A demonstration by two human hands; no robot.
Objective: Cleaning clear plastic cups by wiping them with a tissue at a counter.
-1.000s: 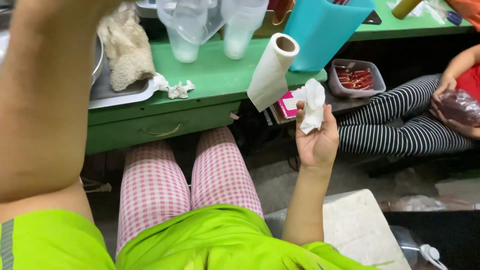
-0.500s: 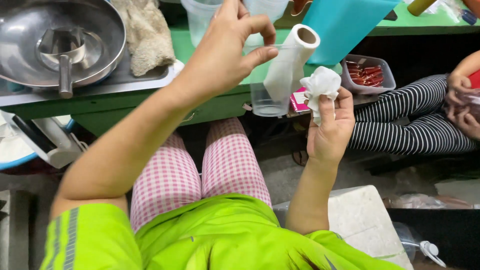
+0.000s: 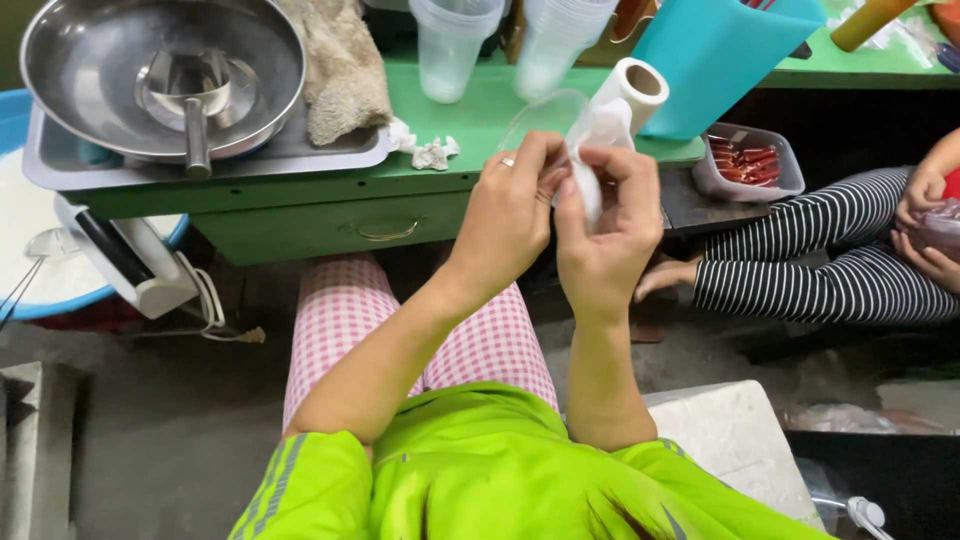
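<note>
Green-painted table (image 3: 300,195) carries, from large to small: a steel bowl (image 3: 80,60) with a metal fitting inside, set in a tray; stacked clear cups (image 3: 455,40), seemingly empty; a paper towel roll (image 3: 630,90) at the edge. Above the lap, left hand (image 3: 510,215) grips a clear plastic cup (image 3: 545,115), tilted so that right hand (image 3: 600,245), fingers pinched on a white tissue (image 3: 590,150), reaches inside.

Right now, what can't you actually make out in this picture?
Head view only:
- Clear plastic cup: its lower part is hidden behind the left hand and right hand.
- White tissue: mostly covered by the fingers.
- Stacked cups: tops cut off by the upper edge.
- Seated person's striped legs: body beyond the right edge.
</note>
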